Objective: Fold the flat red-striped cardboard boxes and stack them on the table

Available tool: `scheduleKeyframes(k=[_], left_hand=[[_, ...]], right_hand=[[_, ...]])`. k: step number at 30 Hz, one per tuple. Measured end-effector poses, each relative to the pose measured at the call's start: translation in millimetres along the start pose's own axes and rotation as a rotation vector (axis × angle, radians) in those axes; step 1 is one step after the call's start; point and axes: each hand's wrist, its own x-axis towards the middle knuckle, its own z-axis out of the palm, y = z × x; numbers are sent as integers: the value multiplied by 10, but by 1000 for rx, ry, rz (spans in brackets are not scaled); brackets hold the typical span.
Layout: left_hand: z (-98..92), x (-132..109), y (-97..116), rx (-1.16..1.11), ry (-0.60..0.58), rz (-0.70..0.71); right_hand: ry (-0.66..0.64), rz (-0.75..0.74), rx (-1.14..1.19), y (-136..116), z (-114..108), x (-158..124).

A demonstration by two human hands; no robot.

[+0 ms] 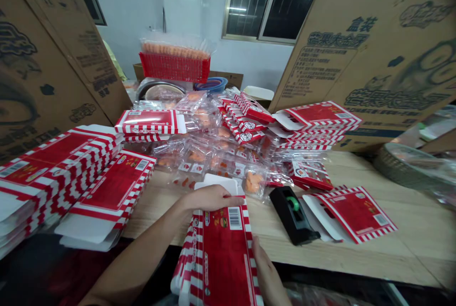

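Observation:
A stack of flattened red-and-white striped cartons (228,258) stands tilted at the table's front edge, close to my body. My left hand (213,197) lies across the far end of the stack, thumb and fingers closed on the top carton near its white flap (221,182). Along the stack's right side, my right hand (267,268) grips the edge, its fingers partly hidden by the cartons. A black tape dispenser (294,215) with a green core stands to the right. Beside it lie flat cartons (359,215) with open white flaps.
Tall piles of striped cartons (64,154) stand at left, another pile (320,118) at right. Clear packets with orange contents (254,177) cover the table's middle. Behind are a red basket (174,66) and a blue basin (212,83). Large cardboard boxes (374,59) flank both sides.

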Motion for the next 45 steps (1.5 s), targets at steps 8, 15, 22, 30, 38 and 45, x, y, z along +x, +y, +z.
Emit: scheduleKeyframes(k=[8, 15, 22, 30, 38, 45], left_hand=[[-136, -143, 321, 2, -130, 50], [-45, -294, 223, -83, 192, 178], [467, -523, -57, -673, 525, 232], [523, -673, -139, -812, 343, 198], [545, -672, -242, -756, 356, 70], [504, -672, -209, -653, 379, 110]], right_hand=[[-395, 85, 295, -195, 174, -34], [-184, -148, 7, -281, 190, -42], [-26, -122, 249, -306, 103, -15], [457, -454, -52, -359, 138, -53], [375, -473, -138, -432, 8, -42], [104, -474, -16, -616, -88, 24]])
